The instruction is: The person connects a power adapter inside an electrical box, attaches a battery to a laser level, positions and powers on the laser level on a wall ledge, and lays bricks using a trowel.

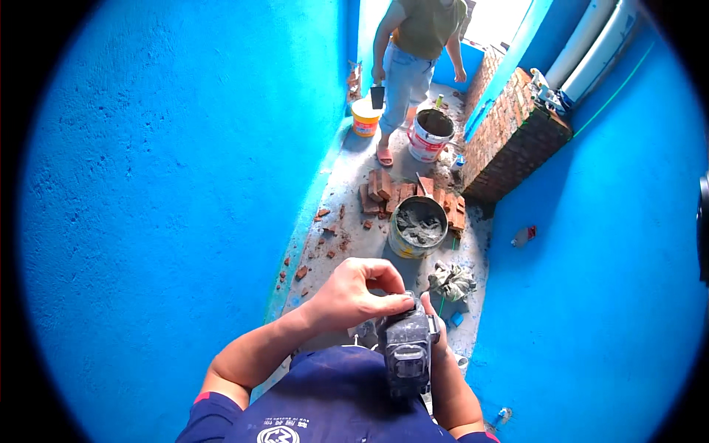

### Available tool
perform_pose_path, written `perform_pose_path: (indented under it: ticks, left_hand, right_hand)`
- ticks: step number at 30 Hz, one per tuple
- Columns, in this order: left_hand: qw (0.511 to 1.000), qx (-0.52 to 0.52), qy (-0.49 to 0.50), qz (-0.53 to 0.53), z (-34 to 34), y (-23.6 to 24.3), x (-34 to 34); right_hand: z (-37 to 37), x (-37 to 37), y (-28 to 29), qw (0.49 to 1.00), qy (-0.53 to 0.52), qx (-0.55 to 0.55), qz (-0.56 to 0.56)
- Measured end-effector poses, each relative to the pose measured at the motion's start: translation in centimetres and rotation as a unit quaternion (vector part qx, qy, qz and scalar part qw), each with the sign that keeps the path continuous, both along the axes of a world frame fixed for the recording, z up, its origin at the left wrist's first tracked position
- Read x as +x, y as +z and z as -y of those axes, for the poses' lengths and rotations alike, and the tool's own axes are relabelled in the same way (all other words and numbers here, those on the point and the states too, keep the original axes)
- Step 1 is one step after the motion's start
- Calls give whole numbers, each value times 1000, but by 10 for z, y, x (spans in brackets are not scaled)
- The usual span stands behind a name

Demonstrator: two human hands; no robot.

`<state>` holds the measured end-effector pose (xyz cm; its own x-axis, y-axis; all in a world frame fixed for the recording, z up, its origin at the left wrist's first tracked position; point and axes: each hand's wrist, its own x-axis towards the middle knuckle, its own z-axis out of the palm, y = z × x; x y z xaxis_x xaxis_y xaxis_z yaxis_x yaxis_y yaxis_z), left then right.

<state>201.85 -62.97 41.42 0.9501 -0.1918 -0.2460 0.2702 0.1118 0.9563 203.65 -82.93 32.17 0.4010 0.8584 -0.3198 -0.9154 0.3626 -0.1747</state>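
Bright blue walls point(185, 162) rise on both sides of a narrow, dusty grey concrete floor point(346, 214), on which a round, open bucket of wet grey mortar point(419, 225) stands. Nearer the wearer than that bucket, in front of a dark blue shirt point(325, 395) with a white print, is a blocky, dust-smeared black-and-grey device point(408, 354), held up between both hands. The right hand point(437, 325) supports it from the far right side, its thumb up along the edge; the device hides most of that grip, so how tightly the fingers close cannot be told. The left hand point(362, 292) has its fingers bent inward and its thumb tip resting on the device's top; whether this grip pinches any part there cannot be told. Just beyond the mortar bucket lie stacked red clay bricks point(399, 193), with reddish brick fragments point(301, 272) scattered to its left. A crumpled grey-green cloth point(452, 280) lies near it on the wearer's side, slightly right. Farther beyond it stand a white-and-red plastic bucket point(430, 136) and a yellow-and-white bucket point(365, 118), with a co-worker point(413, 63) in light blue trousers between them, holding a flat black tool point(377, 97). A rough red-brick structure point(502, 133) rises beyond and right of it.
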Motion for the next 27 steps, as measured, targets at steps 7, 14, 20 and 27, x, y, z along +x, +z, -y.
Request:
perform_pose_path:
  ticks: [7,14,20,27]
  left_hand:
    - [991,46,104,66,-41,-15,24]
    - [994,-16,97,45,-101,-30,37]
    - [994,-31,89,49,-157,-39,51]
    - [978,91,-33,187,-193,-44,60]
  right_hand:
    - [-25,24,9,997,34,66,-1]
    - [-81,27,37,998,20,-52,-28]
    - [-138,38,19,984,48,162,-59]
    - [-208,51,24,977,110,-182,28]
